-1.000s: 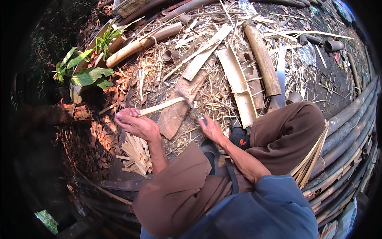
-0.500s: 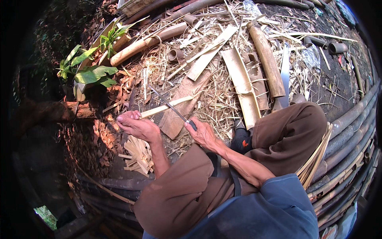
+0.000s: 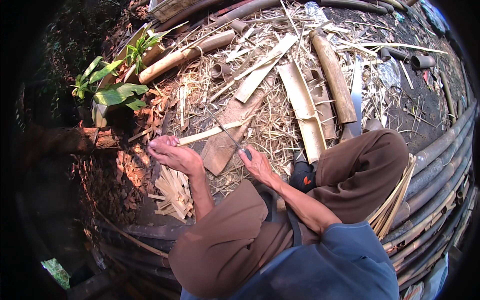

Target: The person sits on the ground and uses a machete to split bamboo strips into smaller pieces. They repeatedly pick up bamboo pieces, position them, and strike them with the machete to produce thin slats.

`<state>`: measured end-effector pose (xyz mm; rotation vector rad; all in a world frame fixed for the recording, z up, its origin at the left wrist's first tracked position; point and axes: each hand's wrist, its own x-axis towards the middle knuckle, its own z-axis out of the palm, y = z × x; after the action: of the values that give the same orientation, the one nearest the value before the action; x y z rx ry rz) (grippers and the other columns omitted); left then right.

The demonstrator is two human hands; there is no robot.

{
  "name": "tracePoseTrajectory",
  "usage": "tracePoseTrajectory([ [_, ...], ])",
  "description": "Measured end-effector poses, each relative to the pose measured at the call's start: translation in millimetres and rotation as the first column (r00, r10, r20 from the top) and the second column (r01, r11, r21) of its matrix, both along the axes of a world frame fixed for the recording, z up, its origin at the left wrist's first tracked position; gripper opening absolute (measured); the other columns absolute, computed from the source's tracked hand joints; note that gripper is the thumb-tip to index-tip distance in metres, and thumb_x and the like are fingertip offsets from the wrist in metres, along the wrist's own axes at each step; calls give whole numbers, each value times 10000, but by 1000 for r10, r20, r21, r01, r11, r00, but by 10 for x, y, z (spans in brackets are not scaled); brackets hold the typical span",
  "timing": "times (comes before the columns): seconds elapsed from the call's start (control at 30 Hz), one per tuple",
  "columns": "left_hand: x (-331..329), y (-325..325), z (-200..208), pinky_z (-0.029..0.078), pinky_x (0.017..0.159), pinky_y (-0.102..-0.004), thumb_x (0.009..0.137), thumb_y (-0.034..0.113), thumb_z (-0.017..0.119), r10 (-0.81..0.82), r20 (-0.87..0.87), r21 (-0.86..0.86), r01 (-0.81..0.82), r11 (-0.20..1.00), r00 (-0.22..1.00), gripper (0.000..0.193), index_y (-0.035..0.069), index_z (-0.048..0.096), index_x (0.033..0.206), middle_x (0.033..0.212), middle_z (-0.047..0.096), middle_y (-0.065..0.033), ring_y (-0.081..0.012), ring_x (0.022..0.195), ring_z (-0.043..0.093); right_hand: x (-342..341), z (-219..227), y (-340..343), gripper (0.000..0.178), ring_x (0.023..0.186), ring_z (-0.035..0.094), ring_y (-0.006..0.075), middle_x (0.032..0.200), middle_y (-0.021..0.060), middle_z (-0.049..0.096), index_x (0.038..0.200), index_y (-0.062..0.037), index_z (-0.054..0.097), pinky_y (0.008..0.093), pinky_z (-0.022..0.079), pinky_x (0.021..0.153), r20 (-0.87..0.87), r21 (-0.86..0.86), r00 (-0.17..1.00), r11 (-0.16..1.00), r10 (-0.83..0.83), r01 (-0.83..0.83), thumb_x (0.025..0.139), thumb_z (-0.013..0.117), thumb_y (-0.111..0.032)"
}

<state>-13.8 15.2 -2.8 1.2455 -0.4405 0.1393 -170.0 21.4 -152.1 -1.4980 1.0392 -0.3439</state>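
My left hand (image 3: pixel 175 154) is closed around one end of a pale bamboo strip (image 3: pixel 205 134), which points away to the right over a reddish-brown wooden board (image 3: pixel 218 156). In my right hand (image 3: pixel 255 162) is the dark handle of a long, thin-bladed knife (image 3: pixel 222 126). Its blade slants up to the left and crosses the strip near the strip's far end. Whether the edge bites into the bamboo cannot be made out. Beside my left forearm lies a heap of short split bamboo pieces (image 3: pixel 174 194).
A split bamboo half (image 3: pixel 302 110), a whole bamboo pole (image 3: pixel 333 75) and a saw (image 3: pixel 357 95) lie ahead on the right. Shavings (image 3: pixel 270 125) cover the ground. Stacked bamboo poles (image 3: pixel 435 150) border the right, with long strips (image 3: pixel 392 200) by my knee. A leafy plant (image 3: pixel 117 93) stands left.
My right hand has moved a little to the right, and the knife blade has slid along the strip toward its far end. My left hand holds the strip almost where it was.
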Motion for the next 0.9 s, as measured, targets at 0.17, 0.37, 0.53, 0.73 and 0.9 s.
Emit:
tracePoseTrajectory([
  [0.17, 26, 51, -46, 322, 616, -284, 1048, 377, 432, 66, -22, 22, -66, 998, 998, 355, 72, 373, 876, 715, 353, -2, -117, 645, 328, -93, 223, 67, 410, 747, 629, 460, 756, 249, 635, 1000, -51, 551, 521, 482, 675, -86, -4, 993, 997, 75, -76, 968, 496, -455],
  [0.37, 97, 27, -16, 275, 557, -253, 1049, 415, 403, 6, -1, -8, -6, 1000, 1000, 427, 112, 318, 762, 670, 319, 33, -82, 599, 296, -233, -340, -96, 431, 668, 616, 432, 706, 223, 613, 1032, -50, 543, 505, 482, 621, -146, -115, 989, 993, -36, 19, 984, 464, -471],
  [0.53, -57, 41, 16, 253, 518, -249, 1049, 445, 379, 79, 11, 23, -80, 997, 997, 494, 129, 262, 688, 592, 280, 40, -87, 546, 281, 98, 568, 84, 322, 442, 525, 289, 527, 114, 507, 1004, -97, 528, 440, 418, 440, 139, -192, 978, 973, 153, -125, 983, 511, -418],
  [0.73, -3, 72, -12, 253, 499, -263, 1057, 437, 348, 168, 6, 64, -168, 984, 986, 509, 132, 247, 662, 583, 275, 32, -100, 532, 271, 113, 452, 58, 309, 557, 600, 411, 596, 188, 567, 1011, -112, 534, 499, 450, 546, 97, -105, 987, 988, 127, -117, 963, 540, -417],
  [0.9, -103, 53, 7, 251, 484, -262, 1064, 419, 334, 133, 40, 51, -135, 990, 990, 510, 127, 253, 653, 573, 285, 25, -101, 521, 267, 40, 247, -124, 327, 519, 575, 396, 591, 167, 560, 1018, -103, 542, 504, 447, 548, -120, -226, 990, 968, 79, -105, 960, 543, -425],
])
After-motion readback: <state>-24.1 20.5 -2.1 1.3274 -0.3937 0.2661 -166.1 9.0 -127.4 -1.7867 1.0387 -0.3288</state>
